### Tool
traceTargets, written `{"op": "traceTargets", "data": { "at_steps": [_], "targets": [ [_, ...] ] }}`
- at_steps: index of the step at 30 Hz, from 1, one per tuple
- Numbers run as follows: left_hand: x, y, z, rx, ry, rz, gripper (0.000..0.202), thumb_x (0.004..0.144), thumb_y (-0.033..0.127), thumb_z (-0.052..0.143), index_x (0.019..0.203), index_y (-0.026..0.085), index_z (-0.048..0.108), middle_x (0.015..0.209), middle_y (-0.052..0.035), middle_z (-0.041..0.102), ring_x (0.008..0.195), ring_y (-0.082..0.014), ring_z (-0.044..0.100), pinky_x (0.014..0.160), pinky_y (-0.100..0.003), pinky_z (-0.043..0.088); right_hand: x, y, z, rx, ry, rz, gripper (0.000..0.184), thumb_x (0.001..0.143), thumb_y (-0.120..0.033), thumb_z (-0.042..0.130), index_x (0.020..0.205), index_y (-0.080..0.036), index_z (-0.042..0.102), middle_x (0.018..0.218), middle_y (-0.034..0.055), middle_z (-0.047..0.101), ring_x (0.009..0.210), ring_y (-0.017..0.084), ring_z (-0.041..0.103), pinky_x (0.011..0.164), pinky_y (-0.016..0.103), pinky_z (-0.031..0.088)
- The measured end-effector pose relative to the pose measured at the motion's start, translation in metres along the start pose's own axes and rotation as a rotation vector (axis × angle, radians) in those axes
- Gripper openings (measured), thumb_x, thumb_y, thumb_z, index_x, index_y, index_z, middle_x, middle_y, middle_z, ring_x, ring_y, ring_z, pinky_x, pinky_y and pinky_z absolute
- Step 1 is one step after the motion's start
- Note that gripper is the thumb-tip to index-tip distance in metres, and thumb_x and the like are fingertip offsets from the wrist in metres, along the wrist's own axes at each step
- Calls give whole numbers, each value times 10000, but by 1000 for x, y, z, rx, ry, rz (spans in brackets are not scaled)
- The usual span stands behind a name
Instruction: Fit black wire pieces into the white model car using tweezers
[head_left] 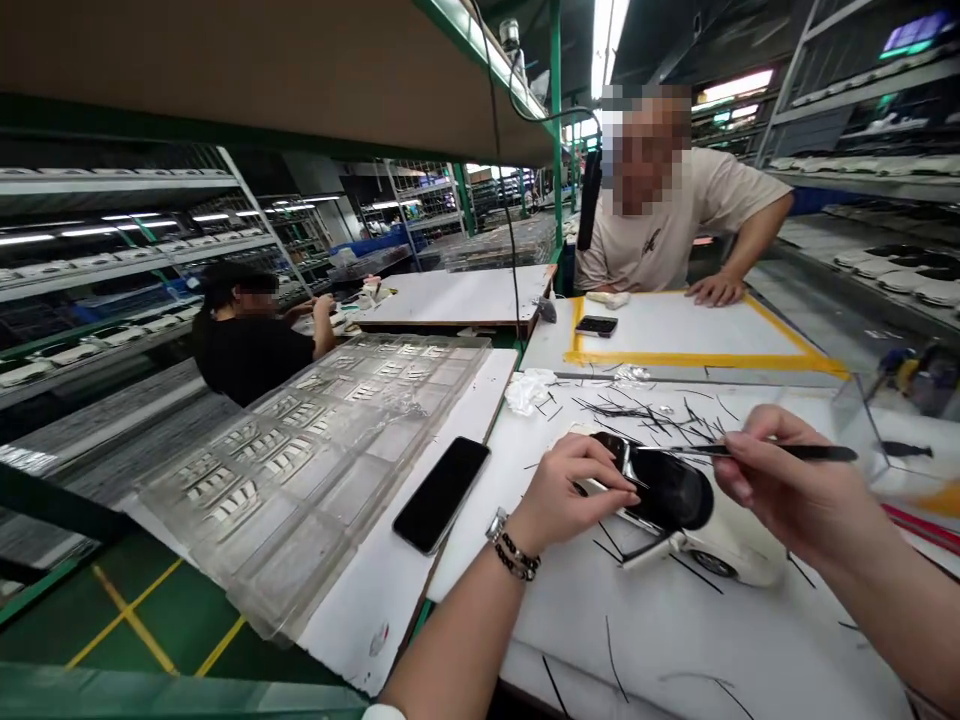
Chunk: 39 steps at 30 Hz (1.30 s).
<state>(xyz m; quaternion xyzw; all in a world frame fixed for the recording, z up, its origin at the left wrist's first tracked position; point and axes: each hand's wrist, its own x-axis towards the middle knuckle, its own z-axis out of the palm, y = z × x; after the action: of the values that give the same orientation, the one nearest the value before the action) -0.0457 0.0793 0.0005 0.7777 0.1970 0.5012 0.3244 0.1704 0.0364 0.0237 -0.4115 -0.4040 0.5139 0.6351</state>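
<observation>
A white model car (750, 535) with a dark interior stands on the white work surface, its side door swung out. My left hand (574, 490) is over the car's near end. Its thumb and index finger are pinched together at the windshield edge; whatever lies between them is too small to make out. Held in my right hand (795, 490) are slim dark tweezers (817, 453), whose metal tips reach across the car's roof opening toward the windshield frame. Thin black strips (652, 415) lie scattered behind and around the car.
Left of the car are a smartphone (441, 495) and a clear compartment tray (360, 490) with small silvery parts. Crumpled white tissue (529, 391) lies behind. A clear box (862, 420) stands at right. One person (675, 220) is across the table, another (251, 340) at far left.
</observation>
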Motion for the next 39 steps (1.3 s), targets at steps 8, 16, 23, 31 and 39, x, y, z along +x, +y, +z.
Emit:
{"op": "traceTargets", "data": {
  "at_steps": [8,16,23,31,39],
  "targets": [
    [4,2,-5,-116,-36,-37,30,725,172,756,718,178,727,735,-60,629,844,-198,581,823,-390,504,-5,-2,4,55,-127,-49,333,698,-285,767,663,-199,447,558,-23,611,409,95,518,351,176,386],
    [3,2,-5,-133,-25,-29,59,721,150,759,724,180,708,741,-49,627,824,-181,576,813,-384,497,-11,-4,12,63,-225,-87,293,751,-229,718,666,-187,441,537,-14,618,381,79,504,356,157,389],
    [3,2,-6,-90,-2,-7,75,718,137,758,714,173,692,742,-42,611,792,-170,575,776,-366,494,-11,-2,11,40,-228,-81,287,756,-238,718,673,-188,448,536,-13,621,381,82,510,359,159,394],
    [2,0,-6,-76,-5,-6,83,710,142,767,719,179,693,743,-43,610,787,-174,575,770,-379,494,-11,-2,10,0,-201,-60,312,738,-259,734,675,-193,435,541,-17,622,378,83,506,358,168,397],
    [2,0,-5,-76,0,-1,77,710,148,768,718,178,697,732,-43,616,773,-173,575,761,-378,495,-10,-2,10,17,-213,-70,300,748,-251,725,680,-192,439,541,-19,623,382,82,508,365,168,406]
  ]
}}
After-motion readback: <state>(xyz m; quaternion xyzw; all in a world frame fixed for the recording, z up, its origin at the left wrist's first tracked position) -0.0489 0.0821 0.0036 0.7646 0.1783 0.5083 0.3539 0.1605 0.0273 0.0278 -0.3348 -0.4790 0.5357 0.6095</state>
